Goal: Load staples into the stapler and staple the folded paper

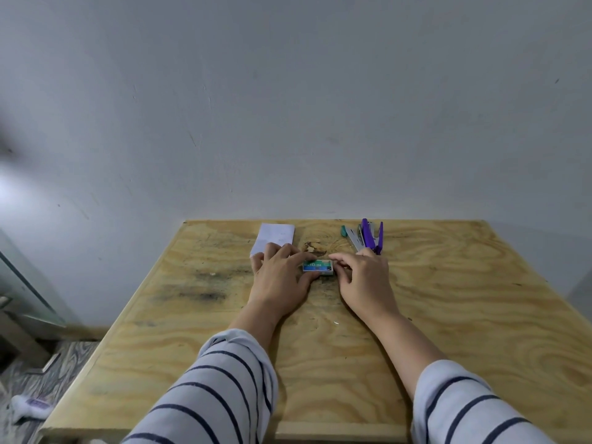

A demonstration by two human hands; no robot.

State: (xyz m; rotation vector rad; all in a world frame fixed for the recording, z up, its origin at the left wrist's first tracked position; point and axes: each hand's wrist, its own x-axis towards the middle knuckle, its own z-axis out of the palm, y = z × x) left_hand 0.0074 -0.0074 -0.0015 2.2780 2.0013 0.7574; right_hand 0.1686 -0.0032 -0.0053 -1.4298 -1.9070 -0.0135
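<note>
While both our forearms reach out over the plywood table point(448, 315), we have a small green and blue staple box point(318, 266) pinched between our two hands near the far middle of the board. Our left hand point(282, 277) lies palm down with its fingers spread, thumb and forefinger closing on the box's left end, so the box sits just past the fingertips rather than under the palm. Our right hand point(363, 280) curls in from the other side, fingertips touching the box's right end and top edge. The box itself rests flat on the wood, label up. Behind our left hand lies the folded paper point(275, 235), white, its near edge partly hidden by our knuckles. Behind our right hand lies the purple stapler point(371, 237), swung wide open with its metal rail showing, apart from either hand. Just left of it sits a small teal object point(343, 230) that we cannot identify. Striped sleeves point(217, 386) cover both our arms up to mid-forearm.
</note>
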